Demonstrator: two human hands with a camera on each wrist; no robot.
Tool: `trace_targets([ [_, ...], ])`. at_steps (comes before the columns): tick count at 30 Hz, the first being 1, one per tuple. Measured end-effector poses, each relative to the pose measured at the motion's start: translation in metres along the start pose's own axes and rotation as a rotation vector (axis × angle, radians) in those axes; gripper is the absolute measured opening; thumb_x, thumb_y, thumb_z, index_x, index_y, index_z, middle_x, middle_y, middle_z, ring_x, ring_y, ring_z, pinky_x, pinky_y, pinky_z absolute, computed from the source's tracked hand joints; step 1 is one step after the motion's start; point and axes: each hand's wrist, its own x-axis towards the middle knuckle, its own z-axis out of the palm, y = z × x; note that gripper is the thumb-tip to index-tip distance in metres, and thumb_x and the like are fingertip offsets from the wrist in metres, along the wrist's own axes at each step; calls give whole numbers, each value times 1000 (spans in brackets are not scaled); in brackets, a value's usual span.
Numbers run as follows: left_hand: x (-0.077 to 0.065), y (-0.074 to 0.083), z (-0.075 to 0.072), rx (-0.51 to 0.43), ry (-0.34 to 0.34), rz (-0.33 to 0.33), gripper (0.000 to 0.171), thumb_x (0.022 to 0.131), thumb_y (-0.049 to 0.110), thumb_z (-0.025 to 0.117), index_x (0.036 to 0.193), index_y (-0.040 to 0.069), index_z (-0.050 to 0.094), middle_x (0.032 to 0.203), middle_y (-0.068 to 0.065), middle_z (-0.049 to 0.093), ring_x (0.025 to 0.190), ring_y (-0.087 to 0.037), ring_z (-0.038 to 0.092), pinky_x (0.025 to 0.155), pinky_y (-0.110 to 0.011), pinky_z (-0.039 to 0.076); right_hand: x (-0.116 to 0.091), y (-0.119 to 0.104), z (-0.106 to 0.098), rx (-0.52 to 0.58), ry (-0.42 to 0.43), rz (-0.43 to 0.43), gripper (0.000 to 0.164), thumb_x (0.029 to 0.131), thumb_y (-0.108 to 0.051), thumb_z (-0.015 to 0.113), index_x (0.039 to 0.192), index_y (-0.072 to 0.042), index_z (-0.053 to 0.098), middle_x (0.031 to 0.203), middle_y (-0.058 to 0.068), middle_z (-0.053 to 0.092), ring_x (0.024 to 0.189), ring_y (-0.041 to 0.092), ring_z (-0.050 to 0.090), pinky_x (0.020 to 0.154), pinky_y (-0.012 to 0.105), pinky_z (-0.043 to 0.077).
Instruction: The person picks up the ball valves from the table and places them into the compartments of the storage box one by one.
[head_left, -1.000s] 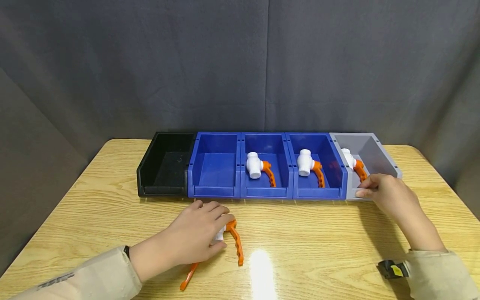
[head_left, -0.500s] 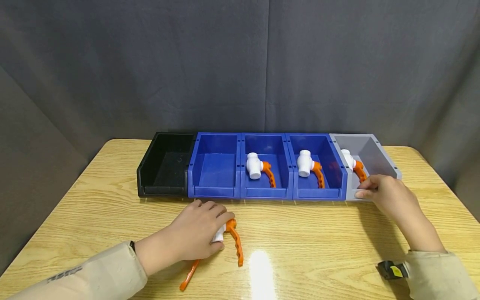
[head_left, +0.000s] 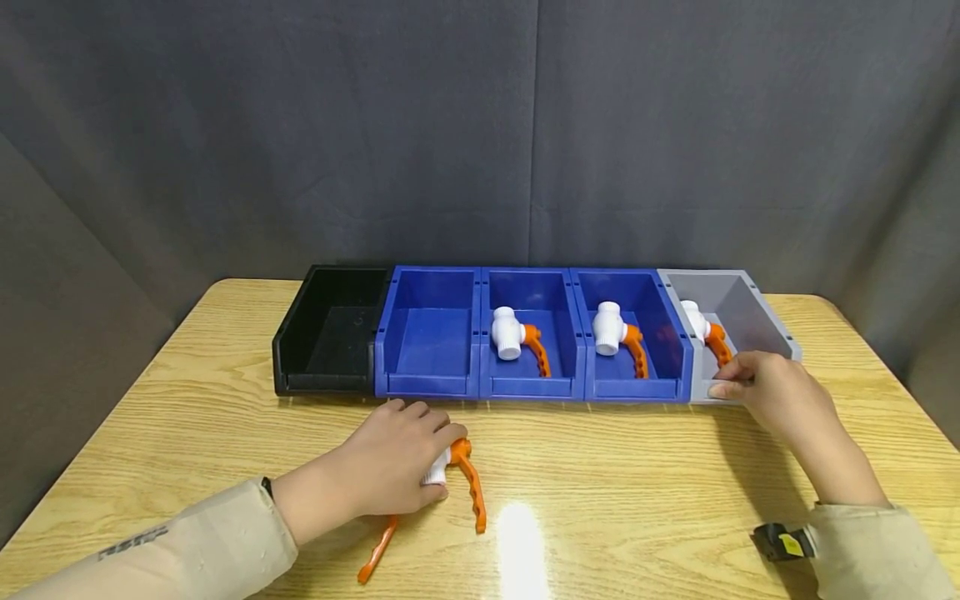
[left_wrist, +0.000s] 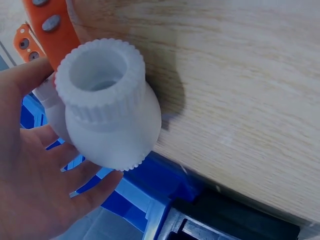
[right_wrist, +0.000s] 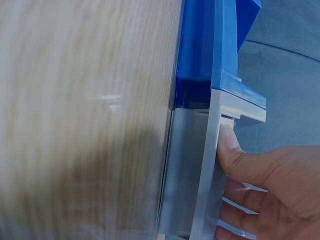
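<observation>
My left hand (head_left: 397,458) curves over two white ball valves on the table. Its thumb and fingers grip the farther ball valve (head_left: 437,471), whose orange handle (head_left: 472,492) points toward the front edge. The nearer ball valve (left_wrist: 110,110) stands close to the palm; in the head view only its orange handle (head_left: 378,550) shows below the hand. At the right, my right hand (head_left: 783,392) pinches the front lip of the grey bin (right_wrist: 207,185), thumb outside and fingers within. Another ball valve (head_left: 696,321) lies in that bin, just behind the fingertips.
Left of the grey bin stand three blue bins (head_left: 427,385) and a black bin (head_left: 326,383) in one row. The two right blue bins each hold a ball valve (head_left: 507,335). A dark curtain (head_left: 480,133) hangs behind the wooden table (head_left: 615,483).
My left wrist and sleeve have shifted slightly to the right, while the fingers stay around the ball valve. My right hand keeps its hold on the grey bin's lip.
</observation>
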Motion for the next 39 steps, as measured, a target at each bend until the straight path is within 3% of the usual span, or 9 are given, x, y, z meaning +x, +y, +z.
trace_targets([
  [18, 2, -3, -6, 73, 80, 87, 57, 78, 52, 76, 119, 14, 67, 111, -3, 68, 96, -24, 64, 82, -44, 52, 0, 1, -1, -9, -7, 1, 15, 85, -19, 77, 88, -6, 72, 82, 9, 67, 74, 29, 57, 62, 38, 39],
  [25, -1, -7, -12, 139, 177, 130, 57, 78, 52, 76, 120, 15, 66, 109, -1, 68, 94, -23, 64, 78, -40, 52, 0, 1, -1, -7, -9, 2, 16, 85, -18, 78, 89, -4, 71, 80, 8, 67, 74, 30, 57, 62, 39, 40],
  [29, -1, -12, -19, 165, 272, 155, 59, 76, 49, 79, 122, 14, 66, 106, 0, 68, 92, -22, 64, 76, -38, 52, -1, 0, -1, -4, -10, 1, 16, 85, -18, 78, 89, -4, 71, 80, 8, 66, 73, 29, 56, 62, 38, 39],
  [34, -1, -19, -27, 174, 372, 171, 60, 75, 45, 81, 123, 13, 66, 108, -1, 69, 96, -24, 64, 78, -39, 52, -1, 0, -2, -1, -14, 6, 15, 85, -18, 77, 89, -4, 72, 81, 9, 67, 73, 29, 56, 62, 38, 38],
  [39, 0, -30, -30, 206, 415, 186, 61, 76, 45, 81, 126, 13, 66, 110, -2, 69, 101, -24, 63, 84, -40, 52, 0, 0, -2, -3, -15, 10, 16, 85, -18, 77, 89, -4, 71, 80, 8, 67, 73, 29, 56, 62, 38, 38],
])
